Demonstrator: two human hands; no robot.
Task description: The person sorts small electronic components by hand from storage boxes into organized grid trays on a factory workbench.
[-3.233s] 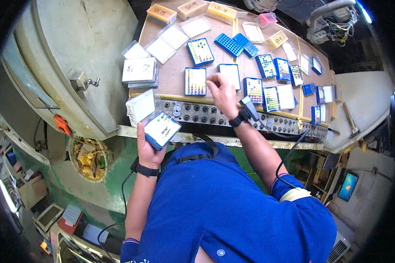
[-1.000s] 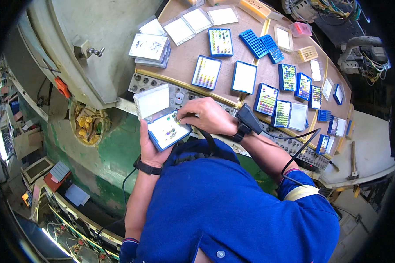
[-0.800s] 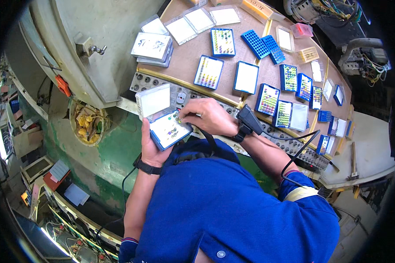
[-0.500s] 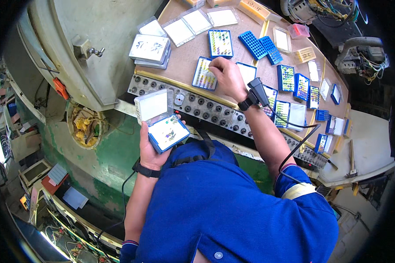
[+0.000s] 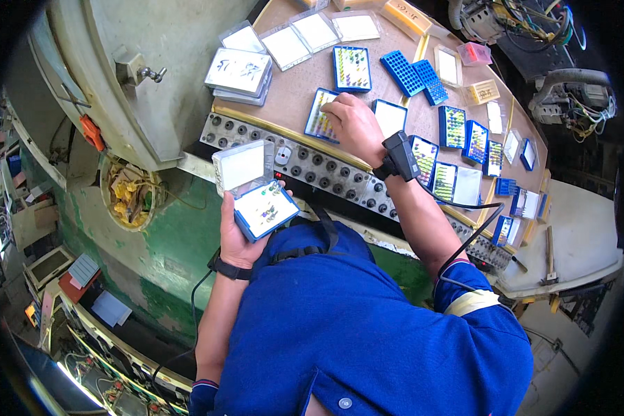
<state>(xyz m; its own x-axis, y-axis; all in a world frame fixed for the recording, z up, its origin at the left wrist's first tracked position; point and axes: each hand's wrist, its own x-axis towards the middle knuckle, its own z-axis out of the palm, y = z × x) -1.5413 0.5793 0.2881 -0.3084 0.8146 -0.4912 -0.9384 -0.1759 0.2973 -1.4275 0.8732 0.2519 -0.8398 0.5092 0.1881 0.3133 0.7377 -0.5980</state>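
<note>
A knobbed panel [image 5: 326,169] edges the table [image 5: 291,87], between box [image 5: 266,210] and tray [image 5: 318,118]; a case stack [image 5: 238,69] stands left, blue racks [image 5: 402,72] farther back. The left hand [image 5: 238,238] grips the box, its lid [image 5: 243,168] raised. The right hand [image 5: 358,126], fingers nearly together, covers part of the tray; whether they pinch anything, I cannot tell.

Case [image 5: 254,220] in left hand [image 5: 238,239] | right hand [image 5: 358,126] over tray [image 5: 320,137], perhaps touching | box stack [image 5: 239,75] left of tray, both on table [image 5: 277,98] | knob panel [image 5: 306,163] before table
</note>
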